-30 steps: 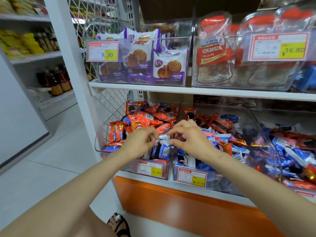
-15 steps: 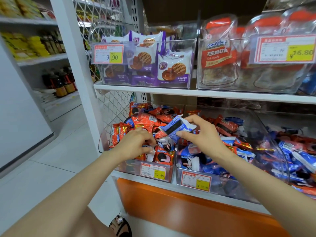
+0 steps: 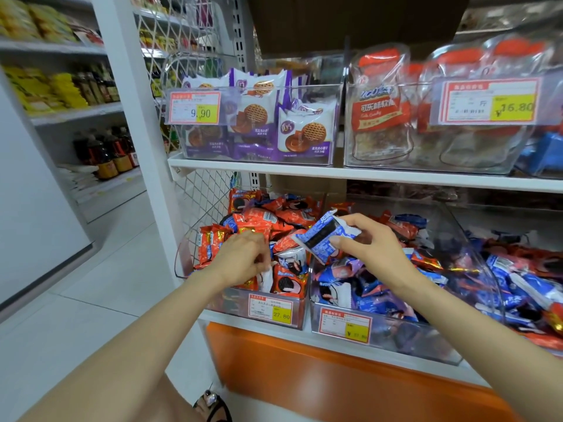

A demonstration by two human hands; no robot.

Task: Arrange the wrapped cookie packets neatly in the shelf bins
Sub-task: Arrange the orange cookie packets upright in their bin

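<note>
The right hand (image 3: 371, 248) is raised above the divide between the two lower shelf bins, its fingers (image 3: 355, 222) curled closed around a blue cookie packet (image 3: 324, 237): thumb pressed under the packet's lower edge, the other fingers wrapped over its top right end. The packet is tilted, its free end pointing toward ten o'clock, clear of the heap below.

At nine o'clock from that packet, the left hand (image 3: 243, 258) reaches down into the left bin (image 3: 300, 312), which is heaped with red cookie packets (image 3: 259, 219). Its fingers are bunched together, tips pinched on a white-edged wrapper (image 3: 266, 277) near the bin's front; how much of that wrapper they grip is hidden by the hand itself.

At three o'clock from the left bin, touching it, stands the right bin (image 3: 380, 336), filled mostly with blue packets (image 3: 365, 287) and a few red ones at the back. Both bins sit on the lower shelf (image 3: 225, 319), each with a price tag on its front.
</note>
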